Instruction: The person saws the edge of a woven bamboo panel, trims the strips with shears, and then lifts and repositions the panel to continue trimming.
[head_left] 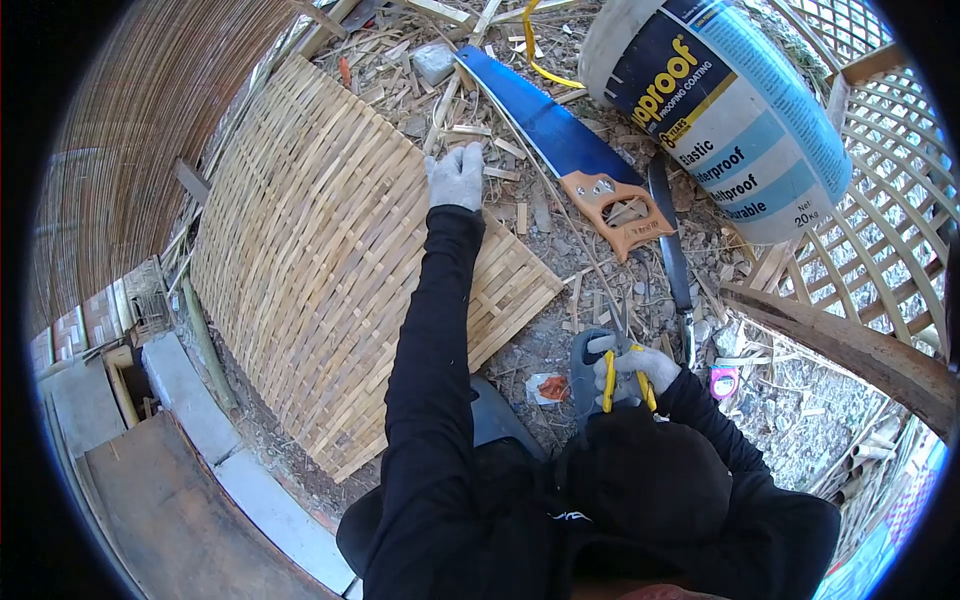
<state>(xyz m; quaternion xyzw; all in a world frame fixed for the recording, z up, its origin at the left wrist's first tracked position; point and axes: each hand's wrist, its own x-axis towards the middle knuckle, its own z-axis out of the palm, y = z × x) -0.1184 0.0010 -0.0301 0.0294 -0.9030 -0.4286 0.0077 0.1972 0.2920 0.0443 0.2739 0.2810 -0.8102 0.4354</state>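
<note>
My left hand (457,178), in a pale glove, is at the upper right edge of a woven bamboo mat (320,240). Its fingers are curled and closed; what they grip is too small to tell. Closer to my body, my gloved right hand (652,368) holds a yellow-handled tool (609,382), seemingly pliers or cutters, whose head is hard to see. Between the hands, a blue handsaw (550,118) with a wooden handle lies on the ground. A long dark blade (673,240) lies beside the saw.
A large white and blue bucket (740,120) stands at upper right, near a bamboo lattice (880,210) and a wooden beam (850,350). Wood scraps litter the ground. A pink tape measure (724,382) lies right of my right hand. Grey blocks (190,395) are at lower left.
</note>
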